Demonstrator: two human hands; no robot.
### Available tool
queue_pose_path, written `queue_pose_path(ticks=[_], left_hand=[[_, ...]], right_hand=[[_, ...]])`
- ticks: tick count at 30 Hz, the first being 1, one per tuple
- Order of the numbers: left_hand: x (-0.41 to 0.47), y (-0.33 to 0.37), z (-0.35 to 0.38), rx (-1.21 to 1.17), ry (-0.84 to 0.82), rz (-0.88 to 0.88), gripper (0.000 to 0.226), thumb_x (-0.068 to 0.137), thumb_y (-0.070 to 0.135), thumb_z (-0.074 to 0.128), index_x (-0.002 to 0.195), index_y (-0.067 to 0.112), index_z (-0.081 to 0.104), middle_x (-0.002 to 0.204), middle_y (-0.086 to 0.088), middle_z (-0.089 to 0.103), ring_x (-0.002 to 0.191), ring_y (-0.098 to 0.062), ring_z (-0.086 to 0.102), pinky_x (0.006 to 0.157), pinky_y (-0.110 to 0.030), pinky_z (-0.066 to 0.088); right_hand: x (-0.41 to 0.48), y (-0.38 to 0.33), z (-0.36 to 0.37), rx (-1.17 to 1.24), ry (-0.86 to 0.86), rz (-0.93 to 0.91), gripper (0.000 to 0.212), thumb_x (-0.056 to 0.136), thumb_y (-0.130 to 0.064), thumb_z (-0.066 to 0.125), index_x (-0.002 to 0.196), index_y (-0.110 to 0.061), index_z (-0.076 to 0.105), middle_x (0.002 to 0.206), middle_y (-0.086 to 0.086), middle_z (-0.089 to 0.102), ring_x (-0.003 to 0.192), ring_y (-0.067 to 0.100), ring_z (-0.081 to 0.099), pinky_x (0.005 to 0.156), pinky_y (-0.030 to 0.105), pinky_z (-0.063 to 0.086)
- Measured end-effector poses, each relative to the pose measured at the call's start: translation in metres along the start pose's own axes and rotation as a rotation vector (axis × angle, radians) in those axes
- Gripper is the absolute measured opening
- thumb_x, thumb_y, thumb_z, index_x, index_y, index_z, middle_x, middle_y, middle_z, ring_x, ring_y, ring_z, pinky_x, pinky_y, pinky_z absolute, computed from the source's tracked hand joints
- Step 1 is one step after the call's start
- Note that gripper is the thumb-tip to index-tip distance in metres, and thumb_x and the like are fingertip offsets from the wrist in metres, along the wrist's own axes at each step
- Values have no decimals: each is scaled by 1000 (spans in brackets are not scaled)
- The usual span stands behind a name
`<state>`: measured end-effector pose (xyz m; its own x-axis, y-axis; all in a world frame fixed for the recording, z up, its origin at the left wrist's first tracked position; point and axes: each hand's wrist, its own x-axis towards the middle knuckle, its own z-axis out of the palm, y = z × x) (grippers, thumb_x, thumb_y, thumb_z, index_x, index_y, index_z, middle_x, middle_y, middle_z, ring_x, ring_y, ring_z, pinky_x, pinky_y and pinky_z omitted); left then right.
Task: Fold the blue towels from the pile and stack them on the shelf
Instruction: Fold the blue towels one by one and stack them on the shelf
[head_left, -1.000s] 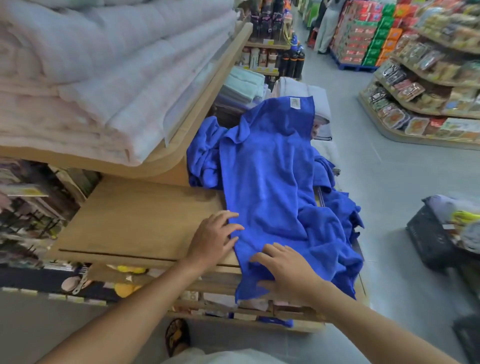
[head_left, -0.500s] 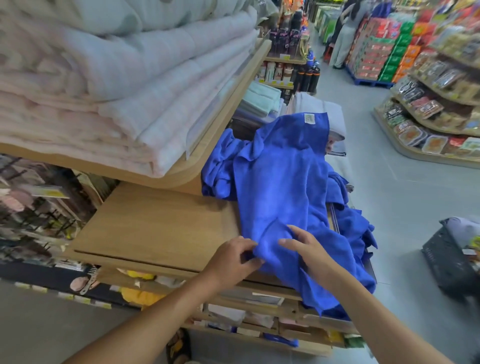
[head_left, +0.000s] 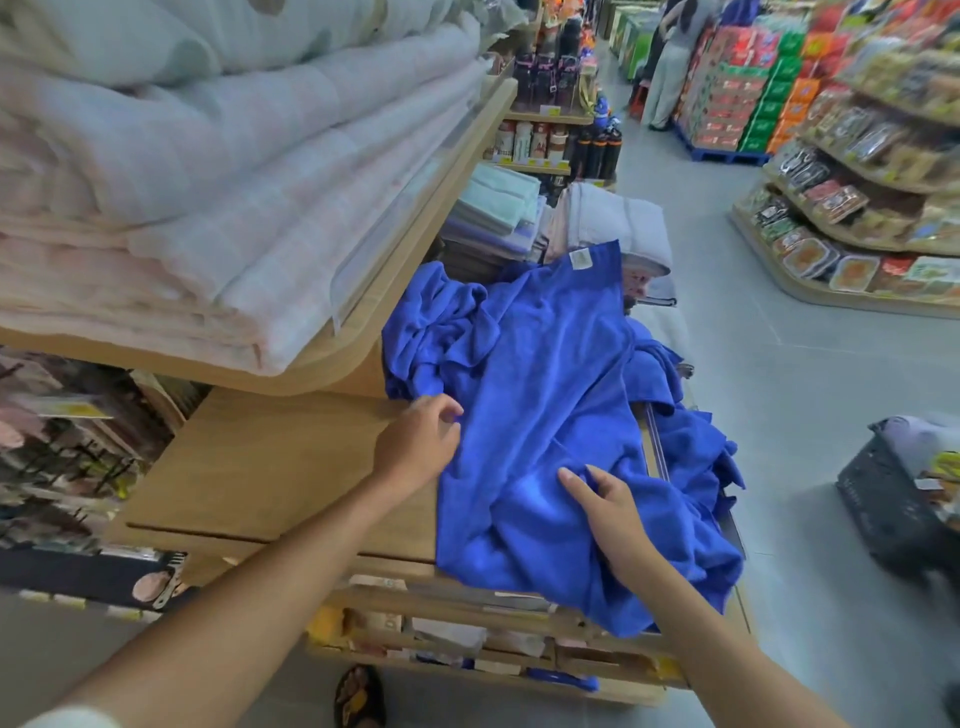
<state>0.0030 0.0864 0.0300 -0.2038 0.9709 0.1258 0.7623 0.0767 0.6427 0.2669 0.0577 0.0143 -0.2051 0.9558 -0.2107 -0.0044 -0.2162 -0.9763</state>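
1. At the near edge of the wooden shelf (head_left: 270, 467), I have both hands on one blue towel (head_left: 545, 374). My right hand (head_left: 610, 514) sits on its lower middle, thumb and forefinger closing on a ridge of cloth. The other fingers are hidden, so I cannot tell how they lie.
2. Slightly further in, my left hand (head_left: 418, 441) is at the towel's left edge, fingers curled, the tips apparently pinching the hem.
3. The towel runs lengthwise away from me. It is rumpled at my end, which hangs over the shelf front, and smoother towards the far end, where a white label (head_left: 581, 258) shows.
4. Under and around it lies the pile of blue towels (head_left: 434, 322), bunched at the left rear and spilling off to the right.
5. I judge this to be the start of a fold, since no folded blue towel lies on the bare board. Next, both grips should lift together and carry the near end towards the label, with the edges matched and the pile left undisturbed.
6. Beyond stand grey folded towels (head_left: 618, 223), and pale quilts (head_left: 208, 208) fill the shelf above.
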Motion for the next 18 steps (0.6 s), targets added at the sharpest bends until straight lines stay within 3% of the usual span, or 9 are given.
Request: queue_pose_path(ticks=[3,6,10,13,15,18], left_hand=[[41,14,-3,102,75,64,17,90,25,63,107,28,63,111,6,61,95,-21,67,77,-40,55],[80,35,-4,179,118,140,21,90,30,63,111,28,61,116,4,61,100,-24,65,72,-38,51],[115,47,5,394,-38,52,42,90,37,66,127,22,53,128,-7,54,109,-36,63,69,-40,44],[126,44,12,416,-40,31,37,94,27,60,128,18,51,130,-11,54,113,-40,61,73,-44,46],[132,45,10,343,-7,31,30,94,17,53,124,18,56,125,-11,62,112,-38,62,81,-45,51],[136,51,3,176,85,1,28,90,18,54,113,18,67,119,-13,67,111,-36,63,87,-45,54]], right_hand=[[1,2,0,-22,31,-29,45,96,-37,70,70,-9,45,74,10,45,75,21,45,71,43,37],[-1,2,1,-3,38,-33,47,98,-36,68,71,-4,45,75,12,50,76,22,49,72,42,40],[-4,-3,3,-5,91,-35,58,101,-38,63,66,-10,26,69,18,24,69,31,23,65,44,23],[-5,-4,3,-43,107,-53,59,102,-39,61,67,-13,21,70,20,18,70,36,16,66,48,16],[-4,-2,1,-37,80,-53,56,102,-35,62,68,-5,29,70,17,26,70,31,23,65,47,20],[1,6,-4,-42,41,-65,30,102,-22,62,88,4,60,83,16,61,79,25,56,76,45,47]])
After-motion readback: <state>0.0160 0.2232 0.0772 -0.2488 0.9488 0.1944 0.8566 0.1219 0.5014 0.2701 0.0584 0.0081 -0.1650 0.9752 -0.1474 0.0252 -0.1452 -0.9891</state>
